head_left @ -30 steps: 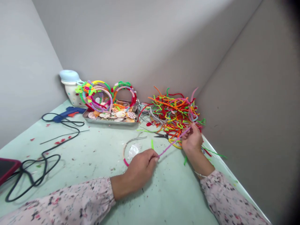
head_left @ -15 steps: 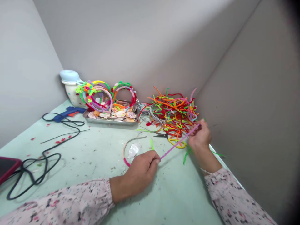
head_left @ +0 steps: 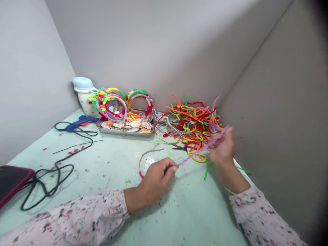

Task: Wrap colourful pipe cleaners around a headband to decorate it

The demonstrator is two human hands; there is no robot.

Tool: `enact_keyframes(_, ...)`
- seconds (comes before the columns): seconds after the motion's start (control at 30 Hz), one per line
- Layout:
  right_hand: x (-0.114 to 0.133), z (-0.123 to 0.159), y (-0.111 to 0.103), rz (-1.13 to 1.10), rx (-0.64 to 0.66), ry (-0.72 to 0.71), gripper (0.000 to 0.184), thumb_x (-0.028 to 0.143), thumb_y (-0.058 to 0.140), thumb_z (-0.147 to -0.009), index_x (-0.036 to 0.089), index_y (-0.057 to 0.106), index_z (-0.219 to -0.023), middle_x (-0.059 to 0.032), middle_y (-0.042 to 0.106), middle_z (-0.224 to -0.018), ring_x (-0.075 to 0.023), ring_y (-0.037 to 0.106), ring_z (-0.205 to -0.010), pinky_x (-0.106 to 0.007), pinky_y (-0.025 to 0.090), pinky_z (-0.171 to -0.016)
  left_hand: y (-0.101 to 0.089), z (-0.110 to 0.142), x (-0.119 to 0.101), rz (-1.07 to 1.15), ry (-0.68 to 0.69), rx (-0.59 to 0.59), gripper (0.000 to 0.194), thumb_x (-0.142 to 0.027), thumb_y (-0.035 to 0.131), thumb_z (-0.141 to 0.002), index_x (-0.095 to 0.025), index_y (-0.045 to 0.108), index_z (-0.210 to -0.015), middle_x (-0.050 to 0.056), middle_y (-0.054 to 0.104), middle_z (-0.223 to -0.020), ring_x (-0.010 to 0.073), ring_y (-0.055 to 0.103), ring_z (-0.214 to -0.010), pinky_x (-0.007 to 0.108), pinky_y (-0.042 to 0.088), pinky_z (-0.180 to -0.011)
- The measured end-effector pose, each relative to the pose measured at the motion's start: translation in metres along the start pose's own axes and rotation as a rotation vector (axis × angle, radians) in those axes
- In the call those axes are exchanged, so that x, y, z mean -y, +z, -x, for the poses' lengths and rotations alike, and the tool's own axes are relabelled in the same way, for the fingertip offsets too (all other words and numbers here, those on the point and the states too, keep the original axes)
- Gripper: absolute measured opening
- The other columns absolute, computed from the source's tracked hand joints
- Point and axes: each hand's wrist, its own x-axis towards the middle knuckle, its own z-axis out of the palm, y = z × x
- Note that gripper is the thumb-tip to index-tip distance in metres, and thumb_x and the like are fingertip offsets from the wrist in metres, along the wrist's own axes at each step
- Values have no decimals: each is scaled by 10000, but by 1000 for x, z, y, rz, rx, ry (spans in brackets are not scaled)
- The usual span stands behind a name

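A purple pipe cleaner (head_left: 196,151) stretches between my two hands above the table. Its near end is pinched in my left hand (head_left: 158,177), thumb against fingers. My right hand (head_left: 223,147) grips the far part, with the fuzzy tip reaching past the fingers. Just beyond my left hand lies a headband (head_left: 140,164), partly wrapped in pink and beige, its grey end bare; my hand hides some of it. A crumpled white scrap (head_left: 149,162) rests inside its curve. Scissors with yellow handles (head_left: 197,156) lie between my hands, close to the pile of pipe cleaners (head_left: 194,116).
A metal tray (head_left: 125,132) holds shells (head_left: 134,124) and several wrapped headbands (head_left: 115,106). Behind it stands a white cup with a blue lid (head_left: 85,97). On the left are a blue glue gun (head_left: 81,122), a looped black cord (head_left: 60,162) and a red-edged phone (head_left: 15,182).
My right hand has turned and its fingers have shifted along the purple pipe cleaner, whose tip now shows beyond them. The whole view has moved slightly, so everything appears further right.
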Motion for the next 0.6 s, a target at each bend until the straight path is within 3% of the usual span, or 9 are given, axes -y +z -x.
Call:
enact_keyframes(0.07,-11,24,12,66,198,-35,423,603,472,-811,194,575,-846,66,458,-463,-70,345,-376,-205,251,-357,-5,-7,3,56,-26,-89,215,-309,417,-882,-171,581,-860,-9,567,-701,115,485,-648,215,380,-610)
enact_keyframes(0.17,-23,62,27,228,530,32,332,493,568,-804,211,611,-974,31,564,-577,-90,433,-462,-211,334,-430,-11,-16,6,113,-51,-155,218,-313,439,-868,-174,602,-908,-10,587,-722,115,504,-659,211,397,-620)
enact_keyframes(0.23,-26,81,33,322,655,47,256,408,632,-777,218,647,-948,27,572,-604,-102,459,-509,-223,372,-481,-11,-18,8,119,-35,-148,215,-310,453,-861,-172,615,-897,-8,596,-729,117,510,-670,210,403,-631)
enact_keyframes(0.33,-25,92,35,395,686,36,155,359,645,-770,219,674,-829,25,569,-610,-108,464,-530,-230,378,-501,-10,-17,8,101,-9,-120,213,-303,466,-854,-169,629,-881,0,613,-748,122,524,-696,213,412,-658)
enact_keyframes(0.43,-26,88,33,364,611,41,179,376,599,-811,208,637,-761,25,553,-598,-110,468,-533,-232,387,-511,-16,-20,9,82,-17,-150,266,-343,422,-876,-171,624,-897,8,617,-755,129,540,-702,222,419,-663)
enact_keyframes(0.5,-30,81,30,299,549,59,223,398,556,-843,204,605,-745,24,546,-598,-106,469,-528,-228,390,-506,-27,-28,11,50,-23,-202,317,-376,369,-894,-169,604,-943,14,622,-770,132,546,-683,230,418,-650)
enact_keyframes(0.6,-37,74,25,270,529,98,268,434,543,-848,199,588,-728,5,584,-660,-102,482,-532,-220,393,-484,-54,-47,13,-181,-69,-206,278,-366,417,-856,-158,599,-824,18,613,-719,137,536,-648,230,382,-600)
